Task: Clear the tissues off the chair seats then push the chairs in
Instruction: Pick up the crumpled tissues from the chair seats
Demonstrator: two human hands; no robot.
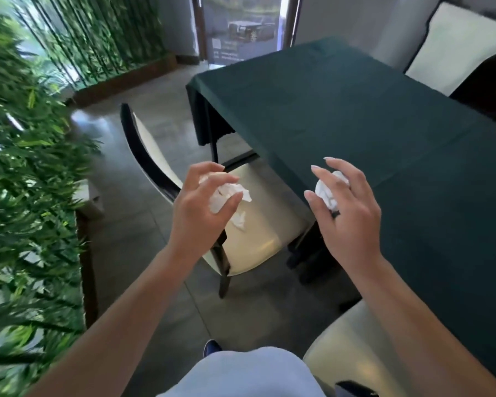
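Tissues are held crumpled in both hands above the scene: one wad (226, 196) is pinched in the grip of the left hand (201, 207), another (328, 193) is cupped loosely by the curled fingers of the right hand (347, 213). A smaller tissue scrap (239, 220) is seen on the cream chair seat (258, 242), which is partly tucked under the green-clothed tabletop (370, 116)

Your left hand (204, 207) clutched a crumpled white tissue (226, 196), your right hand (347, 216) another white wad (328, 193), above a cream-cushioned dark-framed chair (258, 233), beside the dark green-clothed table (384, 124).
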